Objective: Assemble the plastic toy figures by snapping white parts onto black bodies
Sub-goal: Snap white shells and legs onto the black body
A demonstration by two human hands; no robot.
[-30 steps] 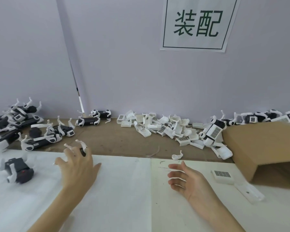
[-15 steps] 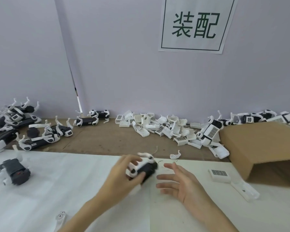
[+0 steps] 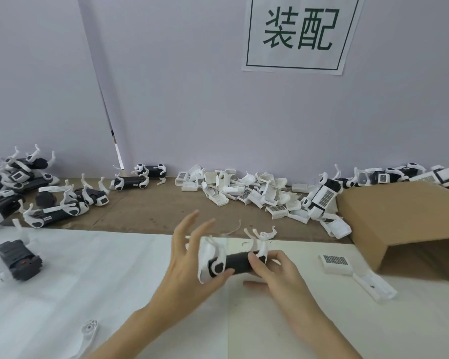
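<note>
Both hands hold a black body (image 3: 237, 263) just above the counter (image 3: 114, 294). The right hand (image 3: 275, 270) curls round one end; the left hand (image 3: 189, 265) props the other end with its thumb, fingers spread. A white part (image 3: 208, 257) seems partly seated, though motion blur obscures it. Next comes aligning and pressing it home.

two bare forearms rise from the lower edge, each ending in a bare hand: the left hand (image 3: 189, 265) and the right hand (image 3: 278, 274). no sleeve shows on either arm up to the frame's edge. fingers are slim, nails short and plain. wrists and fingers carry nothing worn.
</note>
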